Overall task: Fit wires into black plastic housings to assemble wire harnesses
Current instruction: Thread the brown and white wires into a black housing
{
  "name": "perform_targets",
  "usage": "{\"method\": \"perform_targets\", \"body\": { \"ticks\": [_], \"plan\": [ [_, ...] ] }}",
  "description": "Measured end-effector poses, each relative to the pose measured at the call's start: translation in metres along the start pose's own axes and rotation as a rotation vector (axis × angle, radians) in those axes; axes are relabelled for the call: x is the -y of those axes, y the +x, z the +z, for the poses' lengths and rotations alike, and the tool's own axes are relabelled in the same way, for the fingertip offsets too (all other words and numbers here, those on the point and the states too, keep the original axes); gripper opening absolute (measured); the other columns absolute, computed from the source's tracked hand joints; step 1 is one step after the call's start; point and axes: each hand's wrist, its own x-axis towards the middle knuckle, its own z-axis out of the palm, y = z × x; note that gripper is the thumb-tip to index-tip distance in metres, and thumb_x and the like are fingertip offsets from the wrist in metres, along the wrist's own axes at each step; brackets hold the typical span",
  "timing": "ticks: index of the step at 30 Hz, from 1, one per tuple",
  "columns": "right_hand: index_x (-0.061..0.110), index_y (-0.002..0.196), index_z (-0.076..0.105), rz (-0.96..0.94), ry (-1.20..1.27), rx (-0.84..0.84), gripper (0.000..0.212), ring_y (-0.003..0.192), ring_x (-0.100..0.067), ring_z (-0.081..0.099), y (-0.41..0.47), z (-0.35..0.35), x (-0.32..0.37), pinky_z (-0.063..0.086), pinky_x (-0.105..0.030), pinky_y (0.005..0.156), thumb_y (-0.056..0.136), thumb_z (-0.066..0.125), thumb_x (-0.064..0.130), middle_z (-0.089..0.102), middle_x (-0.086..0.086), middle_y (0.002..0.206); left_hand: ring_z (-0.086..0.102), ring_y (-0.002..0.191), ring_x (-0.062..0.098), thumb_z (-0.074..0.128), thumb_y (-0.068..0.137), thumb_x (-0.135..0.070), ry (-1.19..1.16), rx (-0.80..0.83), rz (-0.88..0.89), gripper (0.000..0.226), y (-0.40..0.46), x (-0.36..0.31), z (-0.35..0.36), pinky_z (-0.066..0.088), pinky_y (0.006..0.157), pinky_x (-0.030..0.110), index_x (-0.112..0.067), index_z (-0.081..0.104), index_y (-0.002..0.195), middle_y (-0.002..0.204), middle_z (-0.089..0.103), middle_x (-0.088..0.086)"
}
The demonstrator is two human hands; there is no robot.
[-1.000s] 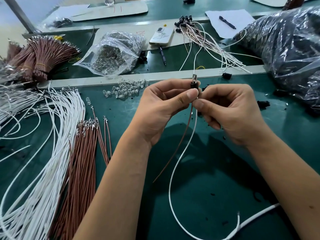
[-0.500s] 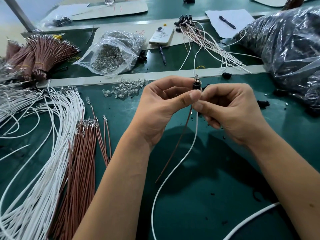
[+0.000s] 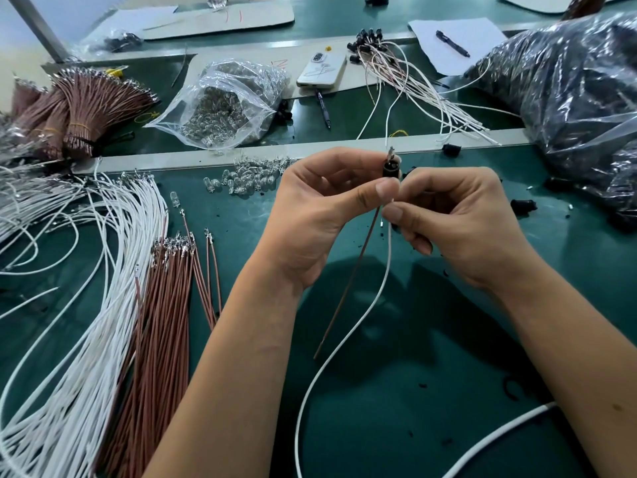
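A small black plastic housing [image 3: 391,170] is held upright above the green table, pinched by the thumb and fingers of my left hand [image 3: 320,215]. A metal terminal sticks out of its top. A brown wire [image 3: 348,284] hangs down from the housing. My right hand [image 3: 458,225] pinches a white wire [image 3: 375,301] just under the housing, its metal tip close to my thumb. The white wire curves down toward the near edge of the table.
Loose white wires [image 3: 79,305] and brown wires [image 3: 162,326] lie at the left. Small clear bulbs [image 3: 248,177] sit beyond my hands, a clear bag of bulbs [image 3: 224,105] behind them. Finished harnesses [image 3: 406,74], a phone [image 3: 322,69] and a large dark plastic bag [image 3: 579,98] lie further back.
The white wire has been drawn upward, so its long loop on the table has shortened and its tip is now at my right thumb. The housing has shifted slightly to the right.
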Motion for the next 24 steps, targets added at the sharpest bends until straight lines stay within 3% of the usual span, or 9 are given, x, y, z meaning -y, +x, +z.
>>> {"method": "perform_targets", "body": {
  "ticks": [8,12,15,18,24],
  "plan": [
    [0.01,0.079,0.072,-0.029,-0.02,0.007,0.01,0.049,-0.019,0.05,-0.0001,-0.0018,0.0,0.042,-0.023,0.042,0.08,0.082,0.01,0.059,-0.011,0.063,0.071,0.075,0.018,0.07,0.071,0.015,-0.067,0.099,0.049,0.022,-0.0011,-0.0007,0.0032,0.057,0.069,0.026,-0.005,0.074,0.081,0.082,0.073,0.01],
    [0.003,0.08,0.072,-0.001,-0.083,0.0,0.014,0.047,-0.022,0.049,0.0005,-0.0034,-0.0022,0.041,-0.025,0.041,0.082,0.084,0.01,0.058,-0.012,0.059,0.068,0.076,0.016,0.072,0.073,0.012,0.002,0.014,0.007,0.021,0.0003,0.0006,0.002,0.055,0.073,0.024,-0.006,0.072,0.083,0.084,0.072,0.009],
    [0.009,0.076,0.073,0.055,-0.121,-0.011,0.014,0.044,-0.02,0.049,-0.001,-0.0025,-0.0045,0.04,-0.024,0.039,0.084,0.082,0.015,0.06,-0.009,0.056,0.068,0.068,0.013,0.077,0.069,-0.001,-0.023,-0.077,-0.101,0.015,0.0011,-0.0003,0.0008,0.055,0.069,0.022,-0.009,0.074,0.082,0.08,0.073,0.008],
    [0.013,0.079,0.076,0.069,-0.06,-0.034,0.012,0.051,-0.018,0.055,-0.0018,0.0,-0.0038,0.04,-0.023,0.038,0.089,0.077,0.019,0.065,-0.011,0.065,0.067,0.066,0.011,0.077,0.064,-0.01,-0.022,-0.145,-0.207,0.011,0.0018,-0.0007,-0.002,0.056,0.068,0.021,-0.015,0.076,0.074,0.076,0.073,0.004],
    [0.011,0.081,0.077,0.087,-0.1,-0.034,0.01,0.051,-0.019,0.058,-0.0017,0.001,-0.0045,0.04,-0.024,0.037,0.088,0.076,0.018,0.068,-0.007,0.066,0.067,0.067,0.011,0.078,0.065,-0.011,-0.05,-0.169,-0.306,0.016,0.0039,-0.0005,-0.0061,0.057,0.068,0.021,-0.011,0.073,0.08,0.081,0.071,0.005]
  ]
}}
